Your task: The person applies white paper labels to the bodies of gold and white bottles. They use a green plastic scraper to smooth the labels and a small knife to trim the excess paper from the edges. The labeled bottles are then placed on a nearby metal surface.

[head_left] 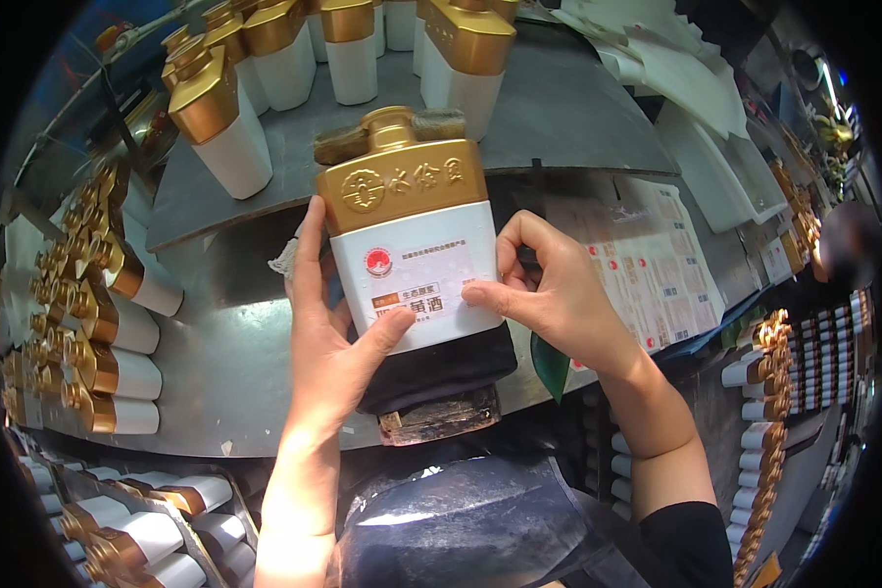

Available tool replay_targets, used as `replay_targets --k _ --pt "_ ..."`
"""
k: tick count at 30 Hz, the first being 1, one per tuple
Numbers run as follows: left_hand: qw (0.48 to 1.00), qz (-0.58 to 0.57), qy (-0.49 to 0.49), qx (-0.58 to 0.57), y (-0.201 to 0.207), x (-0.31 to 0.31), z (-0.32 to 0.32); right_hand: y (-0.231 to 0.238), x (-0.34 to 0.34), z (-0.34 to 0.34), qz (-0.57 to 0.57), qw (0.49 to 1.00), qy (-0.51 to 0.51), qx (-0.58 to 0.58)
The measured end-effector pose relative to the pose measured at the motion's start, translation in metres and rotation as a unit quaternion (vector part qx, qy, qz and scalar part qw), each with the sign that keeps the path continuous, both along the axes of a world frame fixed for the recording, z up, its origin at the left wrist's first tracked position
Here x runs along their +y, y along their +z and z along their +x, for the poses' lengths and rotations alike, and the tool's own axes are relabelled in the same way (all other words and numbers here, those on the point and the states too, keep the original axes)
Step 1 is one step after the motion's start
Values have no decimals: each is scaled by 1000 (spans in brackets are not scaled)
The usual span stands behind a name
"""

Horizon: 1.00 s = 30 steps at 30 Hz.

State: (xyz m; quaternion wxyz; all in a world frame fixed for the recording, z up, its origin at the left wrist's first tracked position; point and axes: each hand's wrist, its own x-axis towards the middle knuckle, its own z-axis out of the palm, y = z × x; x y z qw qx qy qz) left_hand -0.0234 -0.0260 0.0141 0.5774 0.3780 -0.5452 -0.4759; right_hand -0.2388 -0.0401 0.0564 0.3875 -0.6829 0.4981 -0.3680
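Observation:
A flat white bottle (426, 255) with a gold embossed shoulder and short neck lies face up before me. Its front bears a red round emblem and printed lettering. The gold neck sits between worn brown pads, and a black cloth-wrapped support (441, 370) shows under its base. My left hand (328, 343) grips the left side, fingers along the edge and thumb on the lower front. On the right side, my right hand (549, 284) has its thumb pressed on the lower front and its fingers curled at the edge, partly hidden.
Several gold-and-white bottles (230, 147) stand on a grey raised shelf (382, 137) behind. More bottles (118, 363) are stacked at left, and others fill the lower left and far right. A printed label sheet (647, 265) lies at right, near a white tray (720, 167).

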Motion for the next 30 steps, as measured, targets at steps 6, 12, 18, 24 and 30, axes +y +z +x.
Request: replay_targets --k 6,12,18,24,30 --pt "1000 19 17 9 0 1 -4 1 1 4 4 1000 -16 3" --pt "999 22 8 44 2 0 -5 -3 1 1 -4 1000 -8 -3" --pt "999 22 5 31 5 2 -1 -3 -1 2 20 1000 -1 -11" --pt "1000 -2 11 11 0 3 -1 3 2 1 31 999 9 -8" --pt "999 6 3 43 -6 5 13 3 -1 -6 94 993 28 -64"
